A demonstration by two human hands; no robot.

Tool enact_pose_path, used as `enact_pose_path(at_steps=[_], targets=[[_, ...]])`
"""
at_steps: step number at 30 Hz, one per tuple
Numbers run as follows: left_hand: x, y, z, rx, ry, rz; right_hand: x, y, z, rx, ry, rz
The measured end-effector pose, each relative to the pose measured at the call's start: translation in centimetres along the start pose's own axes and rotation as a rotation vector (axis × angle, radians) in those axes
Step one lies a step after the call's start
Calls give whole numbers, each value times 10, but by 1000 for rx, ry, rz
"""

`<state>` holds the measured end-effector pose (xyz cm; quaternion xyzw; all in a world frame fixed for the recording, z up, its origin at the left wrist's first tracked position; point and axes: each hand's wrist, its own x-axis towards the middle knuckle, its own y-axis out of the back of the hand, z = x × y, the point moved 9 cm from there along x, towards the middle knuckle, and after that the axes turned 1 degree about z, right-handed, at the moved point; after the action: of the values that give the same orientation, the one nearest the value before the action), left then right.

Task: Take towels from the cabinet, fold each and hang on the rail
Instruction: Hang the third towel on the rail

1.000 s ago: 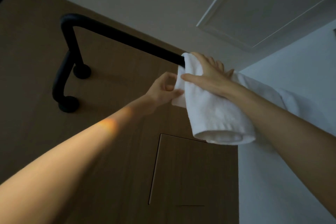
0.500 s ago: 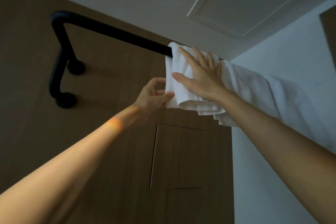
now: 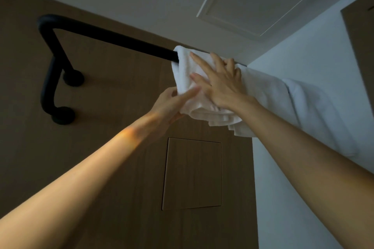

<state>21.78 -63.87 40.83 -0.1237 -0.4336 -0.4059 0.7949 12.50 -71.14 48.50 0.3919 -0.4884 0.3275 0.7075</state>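
R fingers (image 3: 199,60): straight, spread, flat on the front face of the folded towel (image 3: 183,70), tips aimed approx 11 o'clock, up to the rail line. R hand (image 3: 220,85) presses and grips nothing, palm on the cloth's mid/right part.

L hand (image 3: 170,105): at the towel's lower L edge, approx 8 o'clock from the R hand. One digit (prob. thumb) lies across the front and the palm is tucked under the edge. Reads as a pinch on that hanging edge. The other L fingers are behind the cloth, can't tell how they lie.

Towel: white, folded thick, draped over the black rail (image 3: 113,40). Its top fold sits on the bar and the body hangs toward 5-6 o'clock, w/ the layered bottom edge showing below the R wrist.

Key relation: rail long axis runs approx 10 → 4 o'clock, and the towel hangs across it. Bare bar lies at 10 o'clock from both hands. Next towel (image 3: 303,107) is already hung, touching at 3-4 o'clock.

My read: this is the final straighten/smooth step, w/ the hang nearly done. L hand is nearer the free edge, so any tug-down or squaring falls to it while R pins the cloth. Risk is that a tug w/o the R press slides the towel off the bar.

Bg: wood wall panel w/ square access hatch (image 3: 192,174) at 6 o'clock, and a ceiling hatch (image 3: 263,0) at 1 o'clock.
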Motion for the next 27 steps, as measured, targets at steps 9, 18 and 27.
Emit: enact_pose_path(at_steps=[9, 18, 27], targets=[[8, -10, -9, 84, -67, 77, 3, -5, 33, -33, -25, 83], [5, -17, -13, 83, -67, 80, -3, -8, 50, 10, -57, 37], [-26, 22, -4, 328, 4, 271, -54, 22, 38, 124, -53, 33]])
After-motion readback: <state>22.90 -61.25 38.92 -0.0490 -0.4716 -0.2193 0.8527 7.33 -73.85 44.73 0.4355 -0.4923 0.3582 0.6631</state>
